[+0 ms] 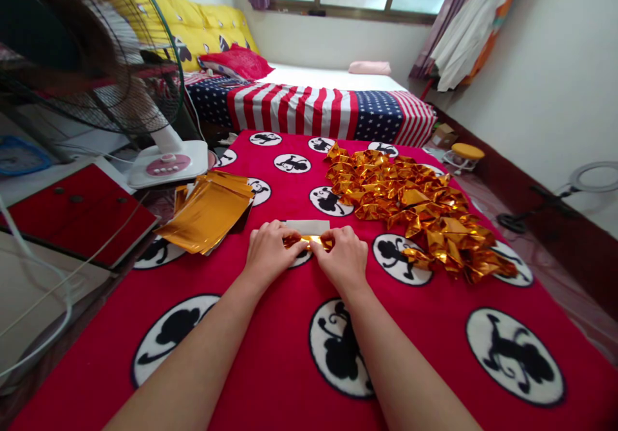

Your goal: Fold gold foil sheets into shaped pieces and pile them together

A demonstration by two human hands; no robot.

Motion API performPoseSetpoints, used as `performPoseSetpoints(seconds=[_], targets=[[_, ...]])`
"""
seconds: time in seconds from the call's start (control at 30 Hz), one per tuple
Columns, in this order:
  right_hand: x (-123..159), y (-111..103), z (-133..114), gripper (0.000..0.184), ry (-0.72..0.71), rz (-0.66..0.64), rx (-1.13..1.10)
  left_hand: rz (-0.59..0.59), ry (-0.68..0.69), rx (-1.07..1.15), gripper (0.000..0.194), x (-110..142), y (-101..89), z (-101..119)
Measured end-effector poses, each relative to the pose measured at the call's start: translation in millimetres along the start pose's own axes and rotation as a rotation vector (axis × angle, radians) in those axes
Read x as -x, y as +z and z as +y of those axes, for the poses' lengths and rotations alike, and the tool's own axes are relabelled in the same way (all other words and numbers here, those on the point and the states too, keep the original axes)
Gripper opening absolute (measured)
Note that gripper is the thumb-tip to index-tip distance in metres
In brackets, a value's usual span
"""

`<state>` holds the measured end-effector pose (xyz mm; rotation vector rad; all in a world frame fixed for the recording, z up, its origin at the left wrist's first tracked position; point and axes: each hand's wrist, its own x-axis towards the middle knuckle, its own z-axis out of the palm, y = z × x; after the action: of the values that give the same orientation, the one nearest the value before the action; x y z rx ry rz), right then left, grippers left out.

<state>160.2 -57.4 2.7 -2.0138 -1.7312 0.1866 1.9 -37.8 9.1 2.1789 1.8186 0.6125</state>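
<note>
Between my two hands lies a sheet of gold foil paper (309,244), partly rolled or folded, with its pale grey back (309,226) showing along the far side. My left hand (271,250) grips its left end, thumb on top and fingers curled around the far edge. The right end is pinched the same way by my right hand (344,257). The thumbs almost meet in the middle. To the left rests a stack of flat gold foil sheets (207,212). A heap of folded gold foil pieces (410,202) spreads over the right side.
A red cloth with black figures in white circles (270,366) covers the work surface. An electric fan (167,160) stands at the left beside a red-topped cabinet (82,215). Beyond are a bed (309,105), a yellow stool (467,152) and a ring light stand (555,192).
</note>
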Motion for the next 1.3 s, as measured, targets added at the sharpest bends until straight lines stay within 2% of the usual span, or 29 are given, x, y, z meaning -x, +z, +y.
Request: performPoseSetpoints(seconds=[0.2,0.47,0.8,0.9,1.0,1.07,1.3], targets=[[2.4,0.4,-2.5,0.031,0.001,-0.013,0.014,-0.024,-0.004,-0.008,0.025,0.5,-2.1,0.6],[-1.0,-0.9,9.8,0.016,-0.008,-0.056,-0.08,-0.058,-0.013,0.0,0.022,-2.5,-1.9,-4.8],[-5.4,-1.9,23.5,0.033,-0.04,-0.095,-0.196,-0.127,0.046,0.025,0.028,-10.2,0.5,-23.1],[-4.1,-2.7,17.8,0.031,-0.022,-0.078,-0.171,-0.111,0.019,0.012,0.025,-9.6,0.7,-18.4],[-1.0,-2.3,9.2,0.017,0.008,-0.032,-0.113,-0.037,-0.054,-0.02,0.034,-5.9,0.5,-6.7],[1.1,-1.5,5.4,0.02,0.016,-0.005,-0.073,-0.007,-0.08,-0.054,0.039,-3.3,0.2,-0.2],[2.0,-1.9,6.5,0.021,-0.001,-0.041,-0.067,-0.056,-0.063,-0.037,0.03,-2.9,-1.7,-2.6]])
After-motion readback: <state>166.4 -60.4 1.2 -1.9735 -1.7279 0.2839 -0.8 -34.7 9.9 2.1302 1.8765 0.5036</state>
